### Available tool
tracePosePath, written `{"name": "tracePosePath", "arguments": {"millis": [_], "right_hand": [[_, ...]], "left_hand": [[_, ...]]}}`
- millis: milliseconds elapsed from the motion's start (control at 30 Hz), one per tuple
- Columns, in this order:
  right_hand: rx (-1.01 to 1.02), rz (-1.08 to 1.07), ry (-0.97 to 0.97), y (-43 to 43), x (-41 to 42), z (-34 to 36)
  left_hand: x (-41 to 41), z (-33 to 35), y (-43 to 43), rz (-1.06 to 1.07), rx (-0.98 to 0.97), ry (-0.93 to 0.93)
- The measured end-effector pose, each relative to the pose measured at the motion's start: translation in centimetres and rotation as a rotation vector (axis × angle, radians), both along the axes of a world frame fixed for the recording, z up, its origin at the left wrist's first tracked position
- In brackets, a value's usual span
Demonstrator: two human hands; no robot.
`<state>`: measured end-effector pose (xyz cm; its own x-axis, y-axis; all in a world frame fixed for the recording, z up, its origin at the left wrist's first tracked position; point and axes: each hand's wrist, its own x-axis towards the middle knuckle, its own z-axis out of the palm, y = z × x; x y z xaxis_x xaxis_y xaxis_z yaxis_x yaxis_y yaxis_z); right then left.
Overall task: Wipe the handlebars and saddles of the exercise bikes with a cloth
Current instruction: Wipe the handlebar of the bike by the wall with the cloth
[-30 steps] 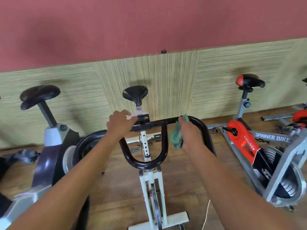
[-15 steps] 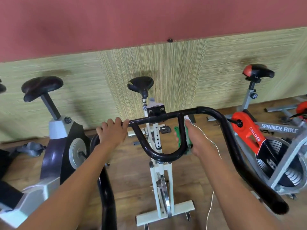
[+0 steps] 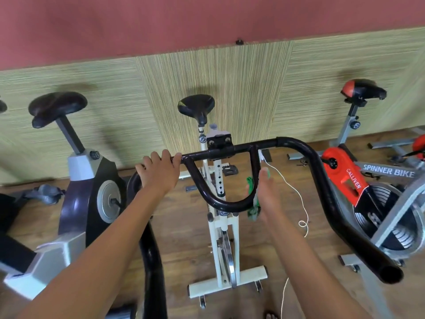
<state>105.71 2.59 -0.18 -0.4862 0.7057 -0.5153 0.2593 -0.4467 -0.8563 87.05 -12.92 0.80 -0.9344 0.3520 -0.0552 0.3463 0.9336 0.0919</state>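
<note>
A white exercise bike (image 3: 222,229) stands in front of me with black handlebars (image 3: 305,155) and a black saddle (image 3: 195,105) beyond them. My left hand (image 3: 158,171) grips the left part of the crossbar. My right hand (image 3: 266,194) holds a green cloth (image 3: 251,199) wrapped around the right side of the inner U-shaped loop of the handlebars. Most of the cloth is hidden behind the bar and my palm.
A grey and black bike (image 3: 80,180) with a black saddle (image 3: 56,107) stands to the left. A red spinner bike (image 3: 351,178) with a red and black saddle (image 3: 362,90) stands to the right. A thin white cord (image 3: 296,192) trails over the wooden floor. The panelled wall is behind.
My right hand has slid the cloth down from the top crossbar along the right side of the inner loop. My left hand moved outward along the left bar. The view has drawn closer.
</note>
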Motion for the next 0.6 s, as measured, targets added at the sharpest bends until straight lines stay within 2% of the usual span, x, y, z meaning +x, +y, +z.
{"name": "tracePosePath", "arguments": {"millis": [100, 200, 267, 300, 400, 467, 600], "right_hand": [[0.156, 0.071, -0.107, 2.2, -1.7, 0.8], [0.657, 0.13, -0.304, 2.9, -1.9, 2.0], [0.962, 0.117, -0.272, 1.1, -1.2, 3.3], [1.038, 0.149, -0.23, -0.2, -1.1, 4.2], [1.199, 0.477, -0.205, -5.2, -3.6, 4.6], [1.308, 0.696, -0.231, -7.8, -6.0, 3.3], [1.56, 0.885, -0.479, -8.3, -9.7, 1.7]], "left_hand": [[0.3, 0.2, -0.1, -0.003, 0.012, 0.007], [0.0, 1.1, -0.9, -0.024, 0.139, -0.023], [-0.4, 1.5, -2.1, 0.009, 0.275, -0.032], [-0.6, 1.5, -2.9, 0.038, 0.279, -0.008], [-0.8, 0.4, -4.7, 0.124, 0.186, -0.053], [-0.8, -0.1, -5.0, 0.14, 0.223, -0.11], [-0.6, 0.3, -5.3, 0.153, 0.293, -0.097]]}}
